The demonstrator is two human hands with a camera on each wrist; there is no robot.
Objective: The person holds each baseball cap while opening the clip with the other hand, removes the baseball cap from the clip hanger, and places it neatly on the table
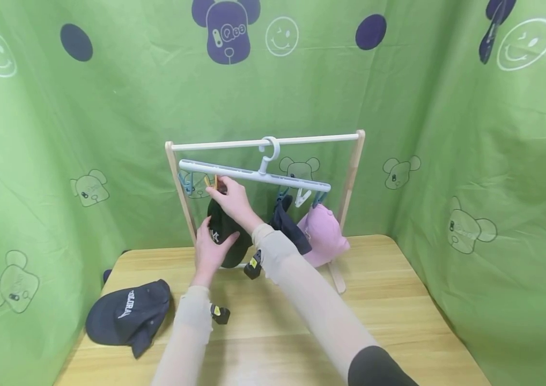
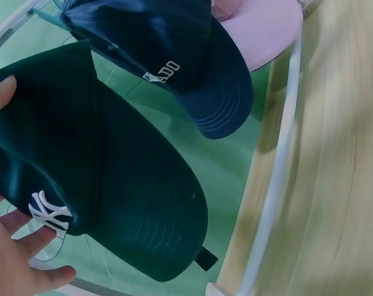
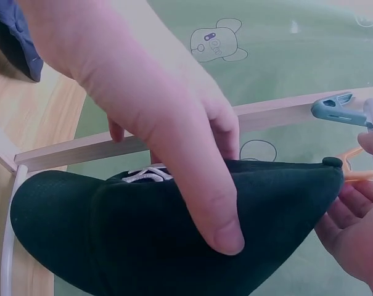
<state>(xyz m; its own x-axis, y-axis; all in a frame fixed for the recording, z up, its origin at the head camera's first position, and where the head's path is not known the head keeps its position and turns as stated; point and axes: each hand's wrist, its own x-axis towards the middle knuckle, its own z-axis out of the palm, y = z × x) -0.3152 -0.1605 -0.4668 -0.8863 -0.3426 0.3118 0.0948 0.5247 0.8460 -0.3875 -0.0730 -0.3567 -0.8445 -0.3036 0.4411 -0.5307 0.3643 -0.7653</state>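
A dark green cap (image 2: 137, 179) with a white emblem hangs brim down below the left half of a white clip hanger (image 1: 249, 174). My left hand (image 1: 211, 249) grips the cap's crown, thumb on one side and fingers on the other. Above it, my right hand (image 1: 235, 201) pinches an orange clip (image 3: 359, 176) at the cap's back edge; in the right wrist view the fingers partly cover that clip. Farther right on the hanger hang a navy cap (image 1: 289, 228) and a pink cap (image 1: 323, 230).
The hanger hooks over a rack's white rail (image 1: 321, 139) and tilts down to the right. A blue clip (image 1: 187, 184) is at its left end, a white clip (image 1: 303, 197) between the hung caps. Another navy cap (image 1: 128, 313) lies on the wooden table (image 1: 398, 321) at front left.
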